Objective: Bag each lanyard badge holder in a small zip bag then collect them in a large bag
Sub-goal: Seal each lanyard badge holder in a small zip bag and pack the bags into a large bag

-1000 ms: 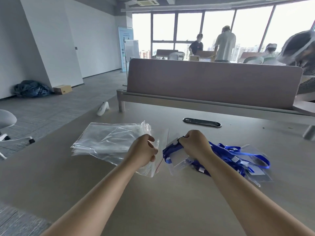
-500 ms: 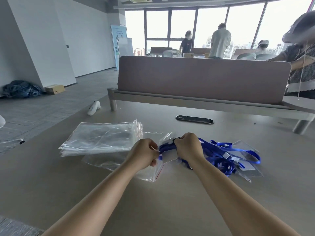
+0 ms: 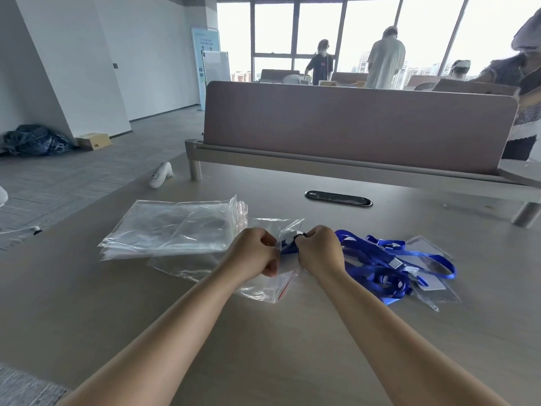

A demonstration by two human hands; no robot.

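— Left hand [image 3: 254, 252]: what does it hold?
— Its curled fingers pinch the mouth edge of a small zip bag [image 3: 273, 288] with a red strip. The rest of the bag lies on the table [image 3: 263, 347].
— And the right hand [image 3: 320, 250]?
— It grips a blue lanyard badge holder [image 3: 288, 249] in a closed fist, right at the bag's opening, between the two hands. One cannot tell how far in it sits.
— Where are the other lanyards?
— They lie in a tangled heap of blue lanyards [image 3: 392, 271] with clear holders, just right of that hand.
— And the spare bags?
— The stack of clear bags [image 3: 172, 230] rests left of the hands, and a black oval cable port [image 3: 338, 198] sits farther back.
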